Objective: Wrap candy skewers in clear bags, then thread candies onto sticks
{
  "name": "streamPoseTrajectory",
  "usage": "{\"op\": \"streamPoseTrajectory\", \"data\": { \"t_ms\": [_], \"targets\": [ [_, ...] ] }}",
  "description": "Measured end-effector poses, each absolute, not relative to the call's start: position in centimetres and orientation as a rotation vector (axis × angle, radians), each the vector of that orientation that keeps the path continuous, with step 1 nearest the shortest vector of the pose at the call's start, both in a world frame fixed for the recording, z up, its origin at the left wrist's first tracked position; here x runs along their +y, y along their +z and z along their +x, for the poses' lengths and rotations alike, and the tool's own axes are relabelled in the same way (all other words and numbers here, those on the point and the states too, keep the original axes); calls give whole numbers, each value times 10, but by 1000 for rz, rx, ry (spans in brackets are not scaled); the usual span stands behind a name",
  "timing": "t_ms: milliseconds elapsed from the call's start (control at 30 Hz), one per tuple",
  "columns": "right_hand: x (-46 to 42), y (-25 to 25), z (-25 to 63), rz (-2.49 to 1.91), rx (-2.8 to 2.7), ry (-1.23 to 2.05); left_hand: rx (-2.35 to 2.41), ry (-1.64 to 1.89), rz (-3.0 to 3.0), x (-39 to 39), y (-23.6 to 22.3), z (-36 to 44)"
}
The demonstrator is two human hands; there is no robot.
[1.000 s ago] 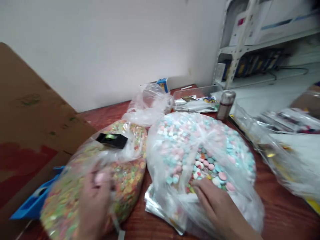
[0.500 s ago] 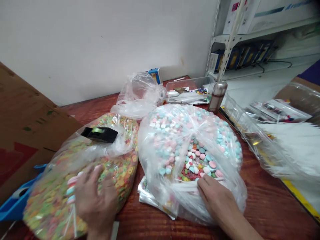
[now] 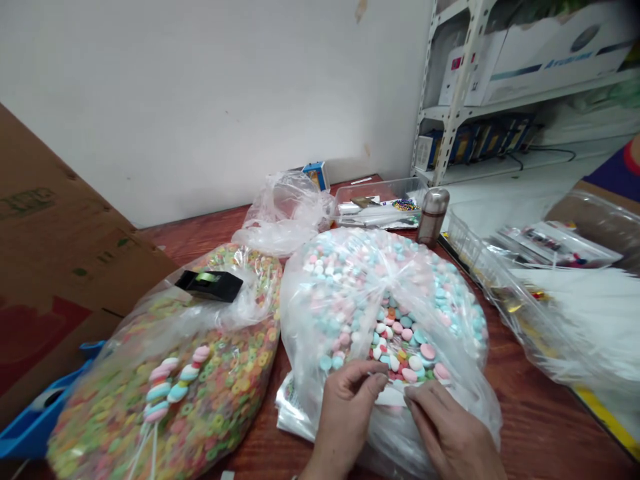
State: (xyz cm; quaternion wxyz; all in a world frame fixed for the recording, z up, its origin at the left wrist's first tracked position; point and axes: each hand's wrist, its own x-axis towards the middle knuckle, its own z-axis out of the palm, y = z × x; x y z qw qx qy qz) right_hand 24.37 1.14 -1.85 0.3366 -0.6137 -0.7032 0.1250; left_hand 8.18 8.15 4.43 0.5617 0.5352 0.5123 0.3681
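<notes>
- Pinching the mouth of a clear plastic bag (image 3: pixel 385 313) with both hands: the left hand (image 3: pixel 345 417) and the right hand (image 3: pixel 450 427) stand just beside each other, not touching, fingers curled down on the plastic and wrists low.
- Inside this bag are round pastel candies (image 3: pixel 400 340) in pink, white and blue; it lies on the red wooden table (image 3: pixel 535 420), directly in front of the hands.
- Just left of it lies a second bag of rainbow ring candies (image 3: pixel 220 400), with twisted candy sticks (image 3: pixel 167 383) and a black tag (image 3: pixel 209 285) on top. The tag's green label cannot be read.
- Behind stand a steel flask (image 3: pixel 433 217) and a plastic tray (image 3: pixel 375 207).
- On the metal shelf, a white carton (image 3: pixel 535 60) shows blue lettering — too blurred to read.
</notes>
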Motion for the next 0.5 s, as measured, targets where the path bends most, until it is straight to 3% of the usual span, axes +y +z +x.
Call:
{"op": "streamPoseTrajectory", "data": {
  "t_ms": [367, 500],
  "targets": [
    [9, -2, 249, -1499, -1591, 298, 1290, 1081, 1321, 86, 64, 63],
    [7, 19, 243, -1465, -1153, 929, 1267, 1384, 1739, 76, 69, 54]
  ]
}}
